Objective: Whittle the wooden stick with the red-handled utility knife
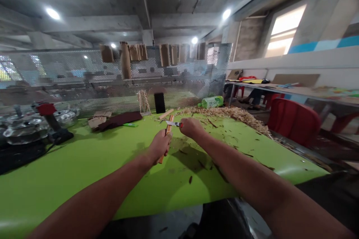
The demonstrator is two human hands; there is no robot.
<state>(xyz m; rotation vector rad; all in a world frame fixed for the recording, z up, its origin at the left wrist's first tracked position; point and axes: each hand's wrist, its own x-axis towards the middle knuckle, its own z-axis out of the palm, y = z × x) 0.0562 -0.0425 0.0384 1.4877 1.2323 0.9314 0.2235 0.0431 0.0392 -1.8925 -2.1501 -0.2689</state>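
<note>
My left hand (162,145) is closed around a narrow strip of wood (169,129), which sticks out above and below the fist and tilts away from me. In my right hand (192,127), the fingers are wrapped round the red handle of a knife (174,123). Its pale blade points left and lies across the upper part of the wooden strip; whether it cuts in, I cannot tell. Both hands are over the green tabletop (112,164), where dark shavings (190,180) lie scattered below and to the right.
A heap of pale wood shavings (238,115) lines the far right edge, with a green bottle (212,101) lying behind it. At the back stand a black upright slab (159,103) and a perforated metal screen (112,95). A red-and-black power tool (50,119) stands left; a red chair (293,121) stands right.
</note>
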